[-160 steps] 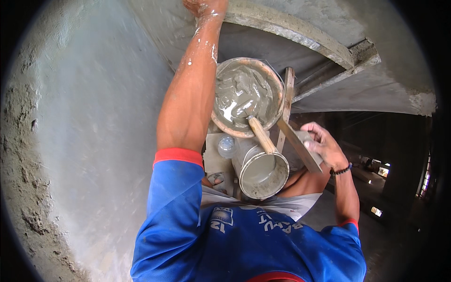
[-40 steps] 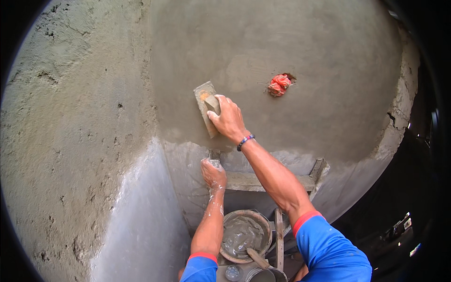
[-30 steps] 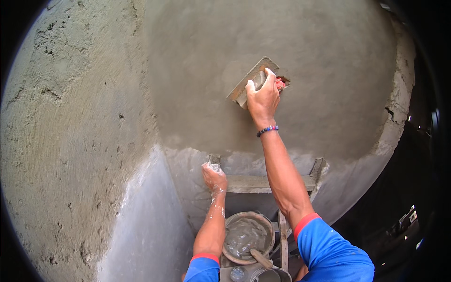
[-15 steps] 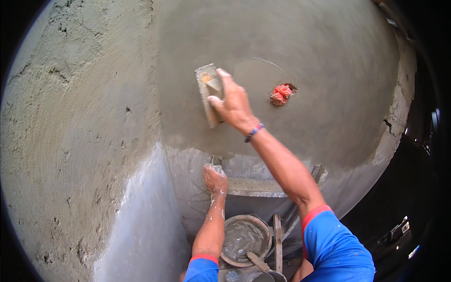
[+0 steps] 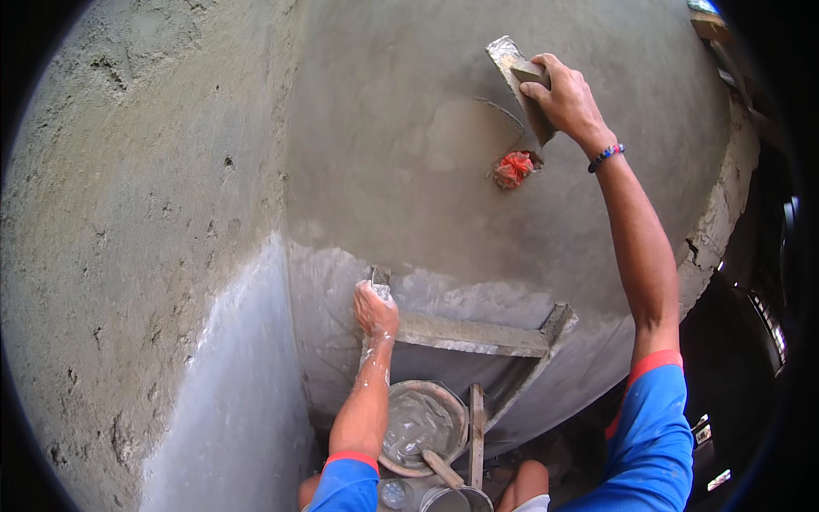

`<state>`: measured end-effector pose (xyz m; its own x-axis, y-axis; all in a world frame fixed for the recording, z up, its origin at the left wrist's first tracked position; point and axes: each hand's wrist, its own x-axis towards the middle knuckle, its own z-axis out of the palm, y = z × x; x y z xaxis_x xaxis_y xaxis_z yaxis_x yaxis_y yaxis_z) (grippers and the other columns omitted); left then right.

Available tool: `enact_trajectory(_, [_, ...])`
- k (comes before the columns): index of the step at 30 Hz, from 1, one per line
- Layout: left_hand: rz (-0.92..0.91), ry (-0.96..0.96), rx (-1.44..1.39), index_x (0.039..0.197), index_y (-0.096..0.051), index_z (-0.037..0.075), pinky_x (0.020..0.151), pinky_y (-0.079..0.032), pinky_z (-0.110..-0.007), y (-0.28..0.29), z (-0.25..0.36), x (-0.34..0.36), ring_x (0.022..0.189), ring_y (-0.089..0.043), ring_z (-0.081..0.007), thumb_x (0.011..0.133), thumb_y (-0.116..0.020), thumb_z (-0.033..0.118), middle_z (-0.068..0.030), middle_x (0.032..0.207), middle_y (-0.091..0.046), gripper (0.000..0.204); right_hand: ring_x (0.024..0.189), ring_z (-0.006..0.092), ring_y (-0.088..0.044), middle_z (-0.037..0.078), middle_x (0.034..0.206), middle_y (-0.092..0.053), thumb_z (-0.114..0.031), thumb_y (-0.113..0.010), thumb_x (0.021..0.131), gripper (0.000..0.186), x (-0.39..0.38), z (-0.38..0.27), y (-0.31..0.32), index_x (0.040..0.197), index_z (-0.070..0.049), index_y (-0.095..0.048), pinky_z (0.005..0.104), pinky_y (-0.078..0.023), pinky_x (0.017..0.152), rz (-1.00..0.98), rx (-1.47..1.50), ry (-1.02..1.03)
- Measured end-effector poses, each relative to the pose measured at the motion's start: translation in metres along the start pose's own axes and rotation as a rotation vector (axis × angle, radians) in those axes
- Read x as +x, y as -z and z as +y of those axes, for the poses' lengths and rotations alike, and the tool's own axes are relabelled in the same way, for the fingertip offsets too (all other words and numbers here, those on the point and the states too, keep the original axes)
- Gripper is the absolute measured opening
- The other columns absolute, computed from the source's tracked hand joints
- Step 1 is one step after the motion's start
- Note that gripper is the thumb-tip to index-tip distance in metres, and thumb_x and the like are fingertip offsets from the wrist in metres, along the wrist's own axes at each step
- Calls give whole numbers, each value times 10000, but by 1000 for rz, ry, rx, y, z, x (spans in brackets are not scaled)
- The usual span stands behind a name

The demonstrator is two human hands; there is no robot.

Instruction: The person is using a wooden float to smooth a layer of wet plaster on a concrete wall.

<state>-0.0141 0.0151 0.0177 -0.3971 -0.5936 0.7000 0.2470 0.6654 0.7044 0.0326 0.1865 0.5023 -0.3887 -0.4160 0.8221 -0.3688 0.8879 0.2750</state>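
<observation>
My right hand (image 5: 570,98) is closed on the handle of a plastering trowel (image 5: 512,60), whose long, narrow blade is held tilted against the smoothed grey wall (image 5: 367,136). Just below the blade's lower end, a crumpled red plastic wad (image 5: 514,170) sits in a hole in the plaster, with a curved ridge of wet mortar above and left of it. Lower down, my left hand (image 5: 375,309), smeared with mortar, is wrapped round the top of the left rail of a wooden ladder (image 5: 469,334), which leans on the wall.
Below the ladder's rung is a round basin (image 5: 422,422) of wet grey mortar, with a wooden-handled tool (image 5: 444,469) across its rim. A bucket (image 5: 456,501) and a clear cup (image 5: 394,492) stand beside it. Rougher wall (image 5: 145,256) adjoins on the left; a broken plaster edge (image 5: 725,205) runs down the right.
My right hand has carried the trowel up and to the right, past the red wad. My left hand keeps its hold on the ladder. The view has shifted slightly.
</observation>
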Motion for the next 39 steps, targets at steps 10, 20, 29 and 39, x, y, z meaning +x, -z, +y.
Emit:
enact_trajectory(10, [-49,32,27,1124,-500,6,875,-474,-499,-7,-6,-4,1043,-577,-407,764,-697,62,-199,1094,-587,414,975,321,-680,194,1062,-698,-298,-828,758,543,-107,-59,-107,1162,0,-621,409,-526,875,544,608,-638])
enact_trajectory(20, [-14,-16,37,1103,-500,7,843,-480,-496,-6,-1,-2,983,-595,-406,761,-697,59,-192,1034,-595,398,1049,392,-641,223,1187,-659,-247,-721,869,511,-79,-70,-137,1286,4,-564,471,-505,921,557,315,-755])
enact_trajectory(29, [-36,14,22,1125,-496,0,878,-473,-491,-4,4,-4,1043,-583,-411,747,-710,43,-202,1075,-588,437,1016,410,-626,237,1106,-598,-176,-658,905,354,-34,-152,-164,1200,-18,-543,485,-513,882,234,345,-350])
enact_trajectory(39, [-45,29,27,1138,-496,-4,904,-469,-494,-10,-6,-4,1066,-577,-414,743,-722,36,-209,1101,-586,457,1118,184,-615,104,1260,-614,-164,-692,919,585,-124,-41,-66,1396,55,-433,341,-500,982,-109,1800,-403])
